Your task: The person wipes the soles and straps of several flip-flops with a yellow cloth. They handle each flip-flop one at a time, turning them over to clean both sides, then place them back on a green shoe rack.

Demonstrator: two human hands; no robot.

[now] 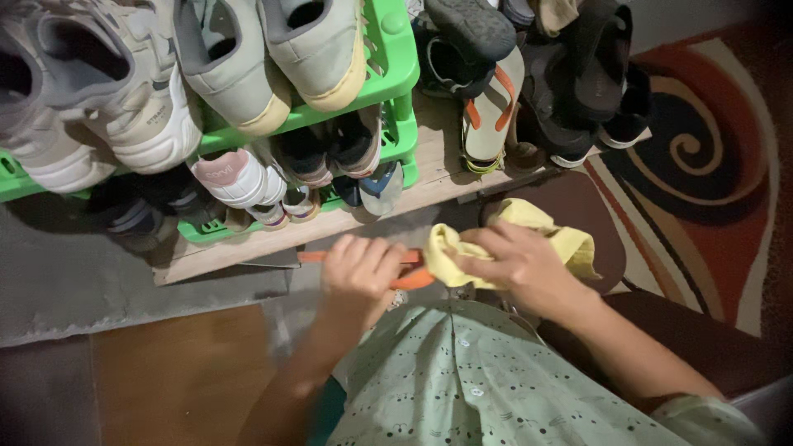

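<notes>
In the head view, an orange flat sandal [410, 279] was held low in the middle of the picture, just above the person's pale green patterned shirt [487, 380]. The left hand [361, 272] was closed over the sandal's left part, the fingers curled down across it so that only a thin orange edge showed to the left of the knuckles and a rounded orange bit to the right. A yellow cloth [516, 239] was pressed against the sandal's right part by the right hand [516, 264], whose fingers were clamped on the bunched fabric; folds of the cloth stuck out above and to the right of that hand. The two hands were close together, with the orange piece between them.

Behind the hands, a green plastic shoe rack [396, 74] was seen standing on a wooden board [239, 244]. Pale sneakers [149, 91] were set heel-out on its upper shelf, and smaller shoes [239, 177] were tucked on the shelf below. To the right of the rack, a flip-flop with orange straps [487, 111] was leaned among dark shoes [578, 74]. A rug with red, black and cream swirls [702, 165] was spread at the right, and a grey mat [66, 281] lay at the left beside brown floor [182, 372].
</notes>
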